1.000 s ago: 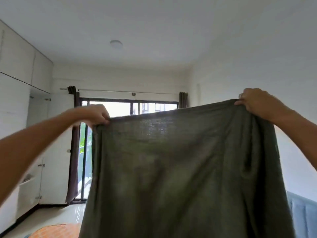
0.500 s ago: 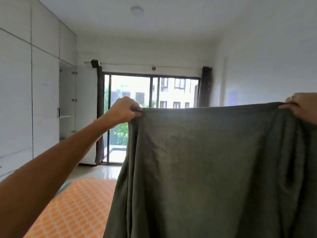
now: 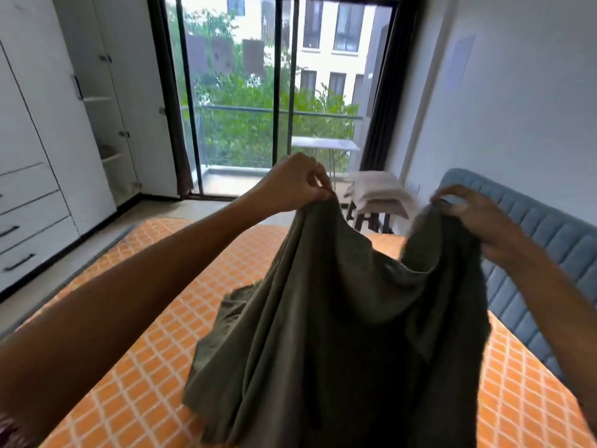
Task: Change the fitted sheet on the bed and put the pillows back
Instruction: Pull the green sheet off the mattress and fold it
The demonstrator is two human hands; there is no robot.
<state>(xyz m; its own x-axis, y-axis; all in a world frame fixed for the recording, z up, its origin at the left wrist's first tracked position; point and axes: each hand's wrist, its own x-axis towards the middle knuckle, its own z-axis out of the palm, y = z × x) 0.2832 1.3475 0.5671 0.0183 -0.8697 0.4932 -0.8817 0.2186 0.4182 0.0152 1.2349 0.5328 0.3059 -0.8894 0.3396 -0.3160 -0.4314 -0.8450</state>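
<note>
Fingertips of the left hand [image 3: 295, 185] and right hand [image 3: 468, 215] are pinching the green sheet [image 3: 339, 318] so lightly that it is risking slipping, bunching toward six o'clock on the mattress [image 3: 145, 318].

white wardrobe [image 3: 48, 124] left | glass balcony door [image 3: 274, 85] | folded cloths on stool [image 3: 378, 192]

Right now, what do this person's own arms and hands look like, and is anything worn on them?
Both arms are bare as far as the picture reaches: no sleeve, cuff, watch or glove shows. The left hand carries nothing on its visible fingers. The right hand seems to have a thin ring on one finger, though blur makes that uncertain. At the lower left corner, a bit of dark patterned cloth peeks in, possibly clothing.
</note>
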